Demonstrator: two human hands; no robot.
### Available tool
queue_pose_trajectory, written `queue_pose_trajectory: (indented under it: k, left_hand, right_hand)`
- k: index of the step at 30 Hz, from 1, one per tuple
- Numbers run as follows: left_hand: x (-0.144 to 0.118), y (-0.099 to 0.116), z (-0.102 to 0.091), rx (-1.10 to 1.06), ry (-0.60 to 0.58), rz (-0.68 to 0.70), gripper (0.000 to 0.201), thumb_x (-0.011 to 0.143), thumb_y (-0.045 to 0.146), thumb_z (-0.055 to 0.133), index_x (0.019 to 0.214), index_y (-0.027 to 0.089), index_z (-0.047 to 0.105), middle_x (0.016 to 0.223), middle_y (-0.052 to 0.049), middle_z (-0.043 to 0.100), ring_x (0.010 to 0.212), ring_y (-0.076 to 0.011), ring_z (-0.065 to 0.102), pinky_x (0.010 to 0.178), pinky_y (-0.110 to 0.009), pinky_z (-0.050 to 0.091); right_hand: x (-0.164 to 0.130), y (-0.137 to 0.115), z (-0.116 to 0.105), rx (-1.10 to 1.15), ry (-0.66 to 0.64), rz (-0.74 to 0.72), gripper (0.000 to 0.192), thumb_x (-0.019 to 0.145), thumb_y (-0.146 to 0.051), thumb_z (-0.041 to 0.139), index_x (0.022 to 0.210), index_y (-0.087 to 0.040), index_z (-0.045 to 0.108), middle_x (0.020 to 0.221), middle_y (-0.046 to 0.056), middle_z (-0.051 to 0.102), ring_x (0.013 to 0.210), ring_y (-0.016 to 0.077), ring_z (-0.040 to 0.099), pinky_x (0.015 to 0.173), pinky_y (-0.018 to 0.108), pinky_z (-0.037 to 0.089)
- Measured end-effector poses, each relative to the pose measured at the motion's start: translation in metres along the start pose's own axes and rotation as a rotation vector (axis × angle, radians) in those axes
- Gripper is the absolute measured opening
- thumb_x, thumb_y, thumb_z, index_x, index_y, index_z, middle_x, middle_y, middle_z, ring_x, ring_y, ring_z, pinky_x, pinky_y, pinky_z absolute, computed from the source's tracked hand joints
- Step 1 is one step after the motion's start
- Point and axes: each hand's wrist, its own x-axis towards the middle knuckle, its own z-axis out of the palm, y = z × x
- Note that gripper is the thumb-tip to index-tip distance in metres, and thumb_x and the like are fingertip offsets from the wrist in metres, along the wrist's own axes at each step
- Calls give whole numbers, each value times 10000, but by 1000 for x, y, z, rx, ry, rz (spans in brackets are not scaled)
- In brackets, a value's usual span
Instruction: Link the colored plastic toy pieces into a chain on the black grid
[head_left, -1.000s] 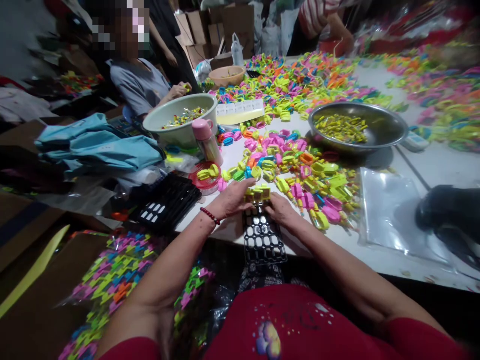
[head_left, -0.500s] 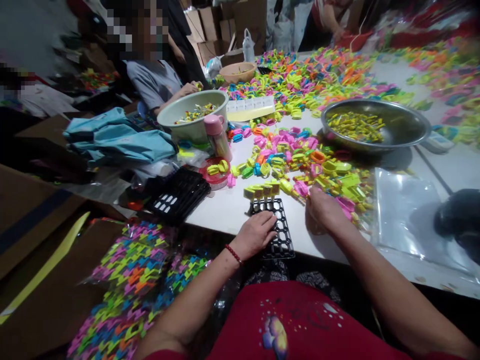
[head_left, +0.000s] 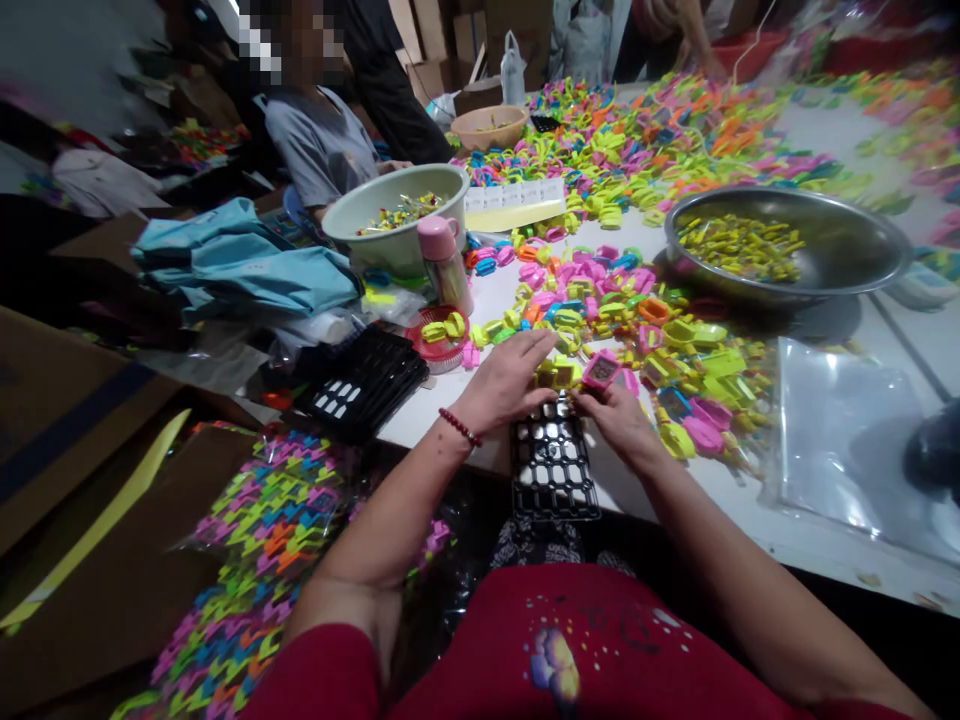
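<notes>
A black grid tray [head_left: 555,465] lies at the table's front edge, with yellow toy watches [head_left: 556,374] standing in its far row. My left hand [head_left: 504,385] is at the tray's far left corner, fingers stretched out and thumb apart, beside the yellow watches. Between the fingertips of my right hand [head_left: 621,422] is a pink toy watch [head_left: 601,369], held at the far right end of the tray. Just beyond both hands spreads a pile of loose pink, yellow, orange and blue toy watches [head_left: 589,285].
A steel bowl [head_left: 855,250] of small yellow pieces stands right, clear plastic bags [head_left: 832,430] nearer me. To the left are stacked black trays [head_left: 367,385], a red basket [head_left: 442,352], a pink-capped bottle [head_left: 444,265] and a pale green basin [head_left: 352,245]. Another person [head_left: 319,140] sits beyond.
My right hand has come from the pile to the tray's far end with a pink toy watch. My left hand has moved off the tray's middle to its far left corner.
</notes>
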Motion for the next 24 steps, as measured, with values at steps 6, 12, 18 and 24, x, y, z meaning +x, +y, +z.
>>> queue_pose_trajectory:
  k: [6,12,18,24]
  left_hand:
    - [20,-24,13,-63,-220,-17,591,772,258,754,1313,188,526,1218,-108,662,1103,-248,628,940,-365,483]
    - [13,-22,12,-75,-222,45,506,806,262,715,1281,192,557,1244,-104,655,1133,-240,615,980,-371,416]
    - [15,-26,15,-67,-246,102,499,824,284,699,1288,197,536,1242,-92,656,1132,-225,619,964,-349,411]
    - [18,-20,11,61,-234,59,546,790,272,730,1286,188,519,1221,-99,659,1116,-249,622,959,-372,442]
  right_hand:
    - [11,4,0,-452,42,-111,157,772,-251,527,788,-173,663,792,59,684,754,217,604,710,315,459]
    - [14,8,-6,-554,-31,-320,221,806,-187,464,915,-139,650,881,101,684,803,229,603,741,331,463]
    - [17,17,-3,-557,-98,-368,259,818,-162,506,1020,-162,668,950,87,694,874,229,614,799,337,475]
    - [19,6,1,-646,-127,-380,240,852,-121,506,1035,-153,658,937,88,678,866,207,614,795,298,465]
